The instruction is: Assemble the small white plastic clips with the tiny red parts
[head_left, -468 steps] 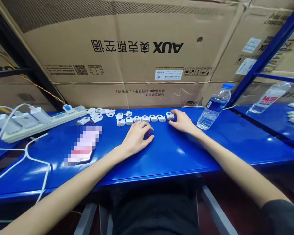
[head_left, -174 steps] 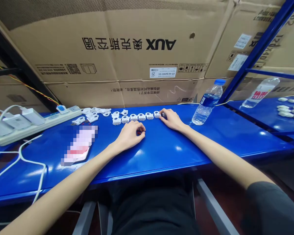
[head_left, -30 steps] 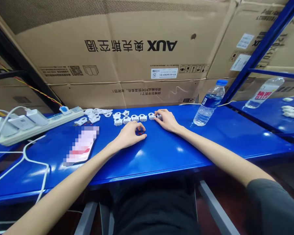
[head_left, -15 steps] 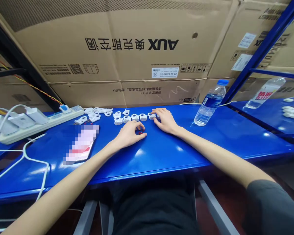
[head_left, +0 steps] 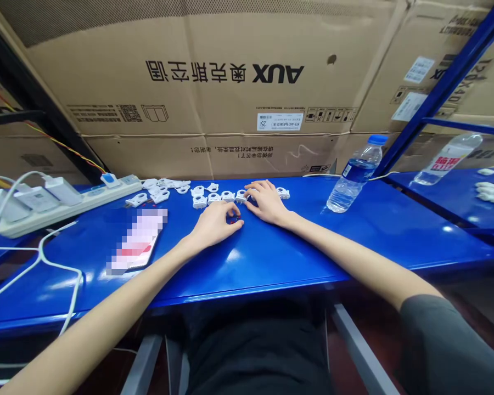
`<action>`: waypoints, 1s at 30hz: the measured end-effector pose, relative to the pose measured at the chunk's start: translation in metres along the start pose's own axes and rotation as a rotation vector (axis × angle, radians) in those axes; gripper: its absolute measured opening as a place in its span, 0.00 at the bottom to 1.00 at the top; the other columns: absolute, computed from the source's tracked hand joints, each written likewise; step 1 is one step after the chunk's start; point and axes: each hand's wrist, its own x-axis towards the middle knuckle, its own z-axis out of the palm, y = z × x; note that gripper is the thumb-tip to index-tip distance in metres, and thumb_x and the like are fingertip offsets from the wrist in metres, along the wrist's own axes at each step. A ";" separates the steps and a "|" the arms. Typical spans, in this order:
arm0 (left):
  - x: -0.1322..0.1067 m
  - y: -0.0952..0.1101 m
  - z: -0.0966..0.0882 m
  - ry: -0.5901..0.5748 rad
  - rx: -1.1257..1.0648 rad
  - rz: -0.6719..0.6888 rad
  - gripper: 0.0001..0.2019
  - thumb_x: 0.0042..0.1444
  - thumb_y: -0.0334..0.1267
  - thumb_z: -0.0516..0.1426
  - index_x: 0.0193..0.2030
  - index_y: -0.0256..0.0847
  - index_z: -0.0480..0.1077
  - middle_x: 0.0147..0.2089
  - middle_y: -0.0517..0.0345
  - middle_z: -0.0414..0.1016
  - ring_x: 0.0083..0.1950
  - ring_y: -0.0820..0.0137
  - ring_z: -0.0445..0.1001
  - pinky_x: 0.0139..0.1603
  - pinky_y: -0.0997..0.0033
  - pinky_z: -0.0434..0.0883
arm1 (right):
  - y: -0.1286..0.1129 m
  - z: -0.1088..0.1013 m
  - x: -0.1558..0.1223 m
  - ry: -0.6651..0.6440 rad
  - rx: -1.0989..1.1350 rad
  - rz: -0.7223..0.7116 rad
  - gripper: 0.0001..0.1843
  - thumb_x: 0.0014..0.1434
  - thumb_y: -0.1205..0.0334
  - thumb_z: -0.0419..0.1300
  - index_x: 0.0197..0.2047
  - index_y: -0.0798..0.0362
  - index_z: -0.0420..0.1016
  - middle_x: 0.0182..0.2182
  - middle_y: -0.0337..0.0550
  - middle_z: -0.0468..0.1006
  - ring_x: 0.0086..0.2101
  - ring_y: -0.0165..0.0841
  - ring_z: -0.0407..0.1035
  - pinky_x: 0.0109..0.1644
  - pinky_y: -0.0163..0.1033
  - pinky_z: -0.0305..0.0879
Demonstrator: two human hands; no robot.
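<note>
- The left hand [head_left: 215,224] rests palm down on the blue metal bench [head_left: 271,258], fingers curled loosely over a few tiny red parts [head_left: 233,221] that show just under its fingertips; whether it pinches any of them cannot be told
- The right hand [head_left: 267,202] lies just beside the left, fingers spread and bent, their tips at the right end of a short row of white plastic clips [head_left: 214,198]; it touches the nearest clip in that row, but a firm hold on it cannot be made out
- The row runs along the far part of the bench, straight ahead of both hands
- One single white clip [head_left: 283,192] sits apart on the far side of the right hand, near its knuckles
- A loose heap of white clips [head_left: 160,190] lies further left, near the end of a white power strip [head_left: 66,206] with chargers plugged in and white cables trailing off the bench edge
- A phone [head_left: 139,241], its face blurred, lies flat to the left of the left forearm
- A water bottle with a blue cap [head_left: 354,175] stands upright well to the right of the hands
- A second bottle [head_left: 447,159] lies on its side on the neighbouring bench, near more white pieces [head_left: 492,189]
- Large AUX cardboard boxes [head_left: 214,88] close off the back of the bench
</note>
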 end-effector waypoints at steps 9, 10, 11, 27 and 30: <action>-0.003 0.005 0.000 0.035 0.027 -0.092 0.17 0.61 0.56 0.59 0.38 0.43 0.77 0.42 0.49 0.80 0.48 0.54 0.76 0.49 0.55 0.73 | -0.002 -0.007 0.000 0.067 0.183 0.006 0.11 0.71 0.57 0.58 0.51 0.48 0.79 0.60 0.47 0.78 0.59 0.43 0.68 0.66 0.52 0.63; -0.003 0.005 0.000 0.035 0.035 -0.093 0.17 0.62 0.54 0.58 0.38 0.43 0.77 0.41 0.49 0.80 0.48 0.54 0.76 0.49 0.56 0.73 | -0.002 -0.007 0.000 0.071 0.203 0.013 0.11 0.71 0.57 0.58 0.51 0.48 0.79 0.60 0.47 0.78 0.59 0.43 0.68 0.65 0.51 0.64; -0.002 0.005 -0.001 0.033 0.042 -0.091 0.15 0.62 0.52 0.58 0.38 0.43 0.77 0.41 0.50 0.80 0.47 0.55 0.76 0.49 0.57 0.73 | -0.003 -0.007 0.000 0.080 0.218 0.019 0.12 0.71 0.57 0.58 0.52 0.48 0.79 0.60 0.46 0.79 0.59 0.43 0.68 0.65 0.51 0.64; 0.000 0.009 -0.003 0.096 -0.060 -0.016 0.06 0.57 0.40 0.58 0.36 0.43 0.76 0.40 0.53 0.80 0.44 0.58 0.76 0.49 0.58 0.72 | 0.035 -0.043 -0.003 0.007 0.308 0.210 0.13 0.73 0.55 0.55 0.56 0.46 0.74 0.45 0.39 0.87 0.42 0.38 0.80 0.51 0.41 0.70; 0.000 0.010 -0.003 0.091 -0.078 -0.001 0.05 0.58 0.39 0.57 0.36 0.43 0.75 0.40 0.53 0.81 0.44 0.59 0.76 0.50 0.57 0.72 | 0.035 -0.044 -0.005 -0.009 0.351 0.223 0.13 0.74 0.55 0.53 0.58 0.46 0.70 0.44 0.39 0.88 0.39 0.37 0.81 0.47 0.39 0.70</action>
